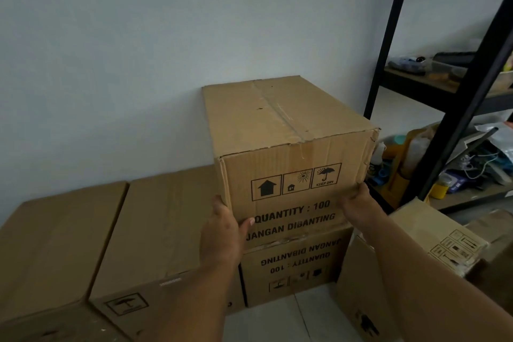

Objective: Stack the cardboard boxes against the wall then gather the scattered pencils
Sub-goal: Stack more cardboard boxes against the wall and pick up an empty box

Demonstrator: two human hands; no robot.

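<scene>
Two bare arms reach in from the bottom. A side box (361, 286) stands on the floor (277, 322) under the right arm. The left hand (222, 233) grips the left edge of the top box (288, 133), thumb on the front and fingers round the side. The right hand (358, 203) grips its right edge, low down. The top box sits on a low box (294, 266) whose print is upside down. Two more boxes (155, 230) stand side by side to the left. The top box's back is by the wall (138, 50). A black shelf (416, 86) full of stuff stands on the right.
</scene>
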